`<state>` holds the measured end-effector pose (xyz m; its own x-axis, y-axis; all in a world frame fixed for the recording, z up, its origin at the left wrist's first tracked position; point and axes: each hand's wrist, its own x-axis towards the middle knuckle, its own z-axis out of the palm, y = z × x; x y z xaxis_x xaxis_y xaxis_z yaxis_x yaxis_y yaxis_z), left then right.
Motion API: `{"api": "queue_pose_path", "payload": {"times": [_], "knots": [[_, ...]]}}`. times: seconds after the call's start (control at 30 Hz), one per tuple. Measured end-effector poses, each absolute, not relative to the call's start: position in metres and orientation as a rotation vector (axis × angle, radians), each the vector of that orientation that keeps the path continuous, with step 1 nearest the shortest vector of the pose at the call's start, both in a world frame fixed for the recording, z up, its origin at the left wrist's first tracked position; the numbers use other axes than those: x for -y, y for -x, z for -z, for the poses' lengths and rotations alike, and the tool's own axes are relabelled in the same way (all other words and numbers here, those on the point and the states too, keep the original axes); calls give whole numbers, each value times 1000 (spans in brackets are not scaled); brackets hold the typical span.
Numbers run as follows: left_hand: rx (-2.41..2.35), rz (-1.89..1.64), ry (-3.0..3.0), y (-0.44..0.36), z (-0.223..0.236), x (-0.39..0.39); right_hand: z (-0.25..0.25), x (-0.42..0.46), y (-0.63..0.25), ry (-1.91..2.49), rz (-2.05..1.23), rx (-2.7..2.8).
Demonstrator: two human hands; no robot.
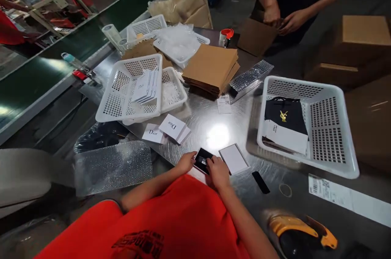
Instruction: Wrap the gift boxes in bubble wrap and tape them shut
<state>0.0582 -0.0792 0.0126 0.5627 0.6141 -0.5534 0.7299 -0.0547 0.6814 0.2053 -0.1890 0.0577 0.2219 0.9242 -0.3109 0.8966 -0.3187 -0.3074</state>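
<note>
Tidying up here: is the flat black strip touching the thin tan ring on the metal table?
Apart: the head view shows metal table between the flat black strip and tan ring.

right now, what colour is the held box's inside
Mostly black inside the box, in the head view.

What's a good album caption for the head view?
Left hand and right hand on a small black-lined white box, beside a shallow white rectangular lid on a shiny metal table.

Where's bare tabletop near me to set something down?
The shiny table patch between the Dior boxes and right-hand basket, beyond the box you're holding and the white lid, looks bare. It's crowded farther back around the cardboard stack.
</note>
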Motion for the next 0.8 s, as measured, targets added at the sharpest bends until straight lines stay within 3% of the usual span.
{"api": "queue_pose_path", "payload": {"times": [0.33, 0.8], "knots": [[-1138, 244, -1780, -59, -11, 78, -49, 197, -211, 2476, -778, 1771], [-1134, 235, -1762, -60, -9, 74, -13, 199, -212, 2253, -565, 1819]]}}
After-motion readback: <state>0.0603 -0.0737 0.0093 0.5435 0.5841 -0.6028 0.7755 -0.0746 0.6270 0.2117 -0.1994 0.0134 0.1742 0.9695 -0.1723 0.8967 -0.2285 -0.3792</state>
